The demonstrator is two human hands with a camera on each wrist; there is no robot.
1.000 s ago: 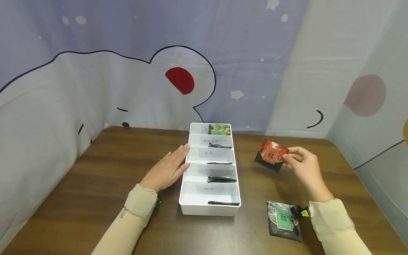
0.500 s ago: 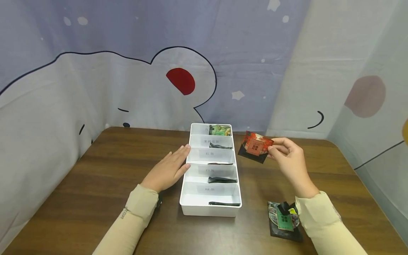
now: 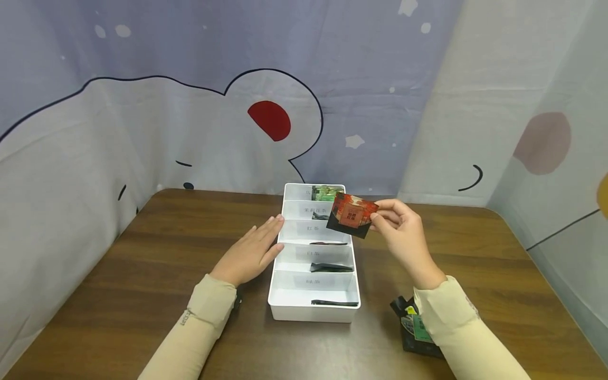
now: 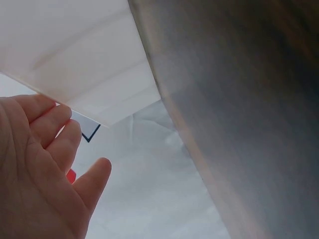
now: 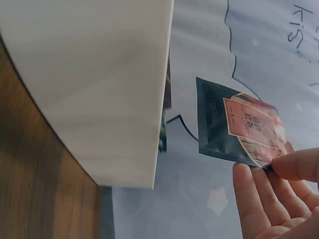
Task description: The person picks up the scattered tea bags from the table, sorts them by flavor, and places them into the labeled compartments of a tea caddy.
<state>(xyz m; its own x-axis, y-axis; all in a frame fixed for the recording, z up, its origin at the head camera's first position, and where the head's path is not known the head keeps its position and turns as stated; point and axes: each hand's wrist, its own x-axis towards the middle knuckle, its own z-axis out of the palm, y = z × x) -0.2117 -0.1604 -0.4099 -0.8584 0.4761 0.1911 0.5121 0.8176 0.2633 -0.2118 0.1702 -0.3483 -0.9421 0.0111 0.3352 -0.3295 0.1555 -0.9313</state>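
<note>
My right hand (image 3: pixel 404 235) pinches a red and black tea packet (image 3: pixel 351 215) by its right edge, thumb on the front. In the head view the packet covers part of the white divided box (image 3: pixel 311 314), over its right side. In the right wrist view the packet (image 5: pixel 239 124) is held up beyond the box's rim, apart from its wall (image 5: pixel 94 94). My left hand (image 3: pixel 249 250) lies with straight fingers against the box's left side; in the left wrist view its fingertips (image 4: pixel 62 112) touch the rim.
The box has several labelled compartments in a row. A green packet (image 3: pixel 323 193) lies in the farthest one; dark packets (image 3: pixel 331 268) stand in nearer ones. A black packet with a green label (image 3: pixel 418 338) is on the brown table (image 3: pixel 142 264), partly hidden by the right sleeve. A patterned curtain hangs behind.
My right hand has carried the red packet leftward from over the table to over the box's right side. Its sleeve now covers part of the green-labelled packet. My left hand has stayed put.
</note>
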